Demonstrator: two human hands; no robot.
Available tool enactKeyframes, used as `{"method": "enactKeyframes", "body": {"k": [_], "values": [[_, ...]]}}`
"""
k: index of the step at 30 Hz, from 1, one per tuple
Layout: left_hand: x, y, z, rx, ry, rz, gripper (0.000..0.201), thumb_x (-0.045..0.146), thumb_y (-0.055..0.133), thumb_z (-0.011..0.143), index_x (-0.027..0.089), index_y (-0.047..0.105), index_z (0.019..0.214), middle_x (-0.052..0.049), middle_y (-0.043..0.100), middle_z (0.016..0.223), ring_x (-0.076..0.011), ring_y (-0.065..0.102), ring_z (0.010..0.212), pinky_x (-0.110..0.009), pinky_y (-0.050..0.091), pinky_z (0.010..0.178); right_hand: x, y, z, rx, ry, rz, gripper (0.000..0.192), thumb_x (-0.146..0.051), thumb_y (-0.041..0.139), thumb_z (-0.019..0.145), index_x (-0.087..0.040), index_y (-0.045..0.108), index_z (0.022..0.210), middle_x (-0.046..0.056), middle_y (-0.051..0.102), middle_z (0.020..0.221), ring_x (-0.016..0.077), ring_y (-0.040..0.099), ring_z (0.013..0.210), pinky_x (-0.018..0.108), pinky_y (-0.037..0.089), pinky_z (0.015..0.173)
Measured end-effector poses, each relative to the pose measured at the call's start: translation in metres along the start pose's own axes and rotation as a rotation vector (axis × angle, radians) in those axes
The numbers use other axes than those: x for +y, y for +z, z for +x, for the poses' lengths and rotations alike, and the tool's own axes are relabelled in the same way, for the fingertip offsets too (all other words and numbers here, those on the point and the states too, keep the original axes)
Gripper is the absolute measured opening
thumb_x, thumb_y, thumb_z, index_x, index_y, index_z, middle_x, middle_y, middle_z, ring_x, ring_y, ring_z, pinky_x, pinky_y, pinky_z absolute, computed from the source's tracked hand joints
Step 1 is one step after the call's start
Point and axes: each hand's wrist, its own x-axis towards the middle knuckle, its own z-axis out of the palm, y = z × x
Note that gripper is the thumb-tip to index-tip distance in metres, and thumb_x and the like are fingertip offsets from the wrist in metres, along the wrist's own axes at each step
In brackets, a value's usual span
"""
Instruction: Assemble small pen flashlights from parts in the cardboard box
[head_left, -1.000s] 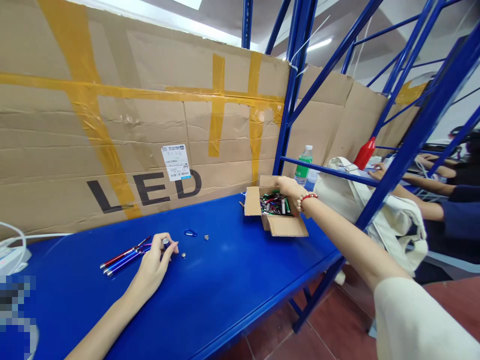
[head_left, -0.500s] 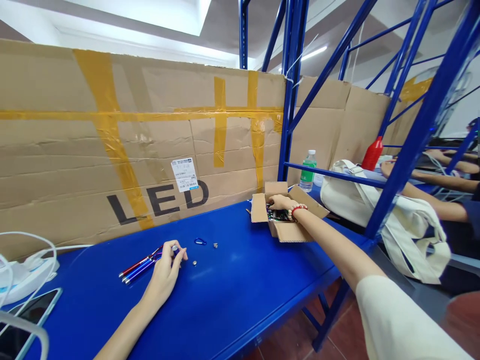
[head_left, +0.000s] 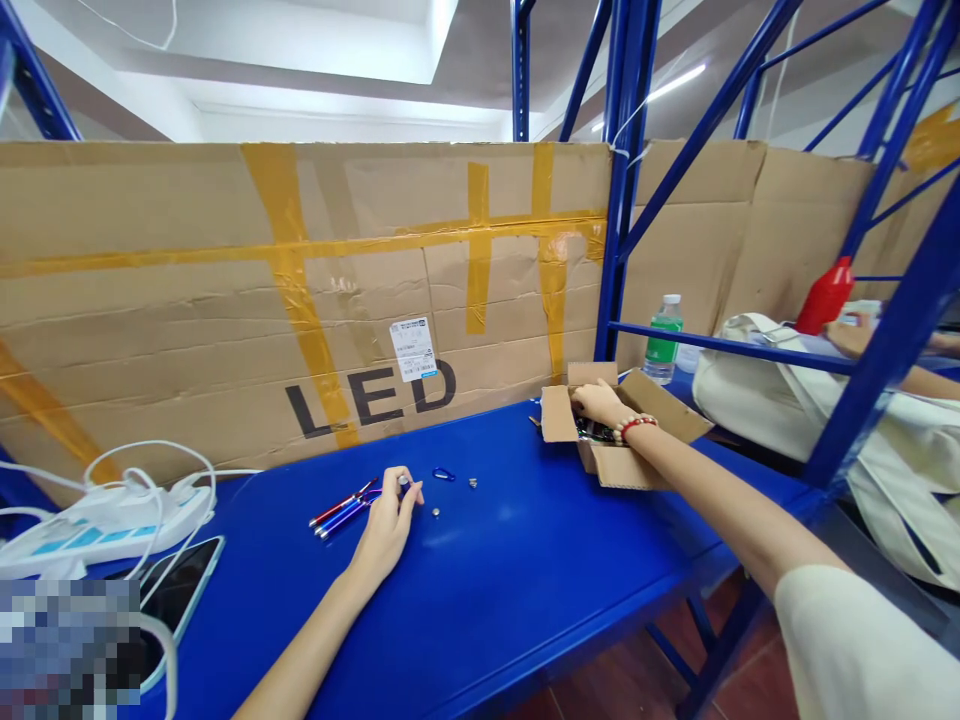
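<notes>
My right hand (head_left: 598, 402), a red bead bracelet on its wrist, reaches into a small open cardboard box (head_left: 626, 462) at the right end of the blue table (head_left: 487, 590). Its fingers are down among the small coloured items inside, and what they hold is hidden. My left hand (head_left: 390, 520) rests on the table and pinches a small dark blue cylindrical part (head_left: 403, 485) between its fingertips. Red and blue pens (head_left: 341, 508) lie just left of that hand. A blue carabiner clip (head_left: 443, 473) and two small metal pieces (head_left: 473, 483) lie right of it.
A tall cardboard wall marked LED (head_left: 371, 395) backs the table. At the left lie a white power strip with cables (head_left: 105, 515) and a phone (head_left: 180, 590). Blue rack posts (head_left: 622, 200) stand right, with a green-labelled bottle (head_left: 663, 340), a white bag (head_left: 757, 380) and another person's hand (head_left: 855, 335).
The camera has turned left and tilted, bringing the power strip and phone into view. My right hand went from the box's far edge down inside it. My left hand stays put.
</notes>
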Motion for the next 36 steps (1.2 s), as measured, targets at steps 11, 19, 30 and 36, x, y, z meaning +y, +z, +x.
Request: {"method": "enactKeyframes", "body": {"k": [11, 19, 30, 36], "values": [[-0.001, -0.004, 0.001, 0.002, 0.018, 0.013, 0.02, 0.039, 0.032, 0.091, 0.02, 0.035, 0.091, -0.001, 0.055, 0.075, -0.0138, 0.051, 0.063, -0.028, 0.04, 0.064, -0.038, -0.056, -0.086, 0.49, 0.018, 0.81, 0.035, -0.039, 0.044, 0.084, -0.014, 0.064, 0.098, 0.006, 0.068, 0.08, 0.0163, 0.062, 0.066, 0.026, 0.046, 0.064], [0.008, -0.006, -0.001, -0.031, 0.015, 0.066, 0.018, 0.039, 0.032, 0.091, 0.021, 0.034, 0.091, 0.002, 0.056, 0.072, -0.014, 0.052, 0.064, -0.026, 0.039, 0.067, -0.127, -0.041, -0.186, -0.011, -0.316, 1.018, 0.037, -0.041, 0.034, 0.09, -0.018, 0.06, 0.103, 0.006, 0.063, 0.082, 0.0137, 0.059, 0.071, 0.026, 0.046, 0.07], [0.001, -0.02, 0.001, -0.05, 0.03, 0.145, 0.02, 0.038, 0.034, 0.09, 0.02, 0.043, 0.087, 0.0, 0.057, 0.073, -0.0149, 0.054, 0.069, -0.027, 0.038, 0.071, -0.201, -0.057, -0.102, -0.094, -0.378, 1.107, 0.022, -0.027, 0.059, 0.076, -0.013, 0.068, 0.091, 0.005, 0.068, 0.08, 0.0125, 0.061, 0.068, 0.023, 0.047, 0.069], [-0.014, -0.018, 0.005, -0.023, 0.034, 0.087, 0.018, 0.032, 0.034, 0.09, 0.019, 0.044, 0.083, 0.0, 0.056, 0.07, -0.0154, 0.055, 0.069, -0.027, 0.039, 0.071, -0.251, -0.055, -0.044, -0.216, -0.109, 1.584, 0.032, -0.017, 0.073, 0.056, -0.009, 0.07, 0.087, 0.007, 0.069, 0.083, 0.0139, 0.063, 0.075, 0.025, 0.05, 0.076]]}}
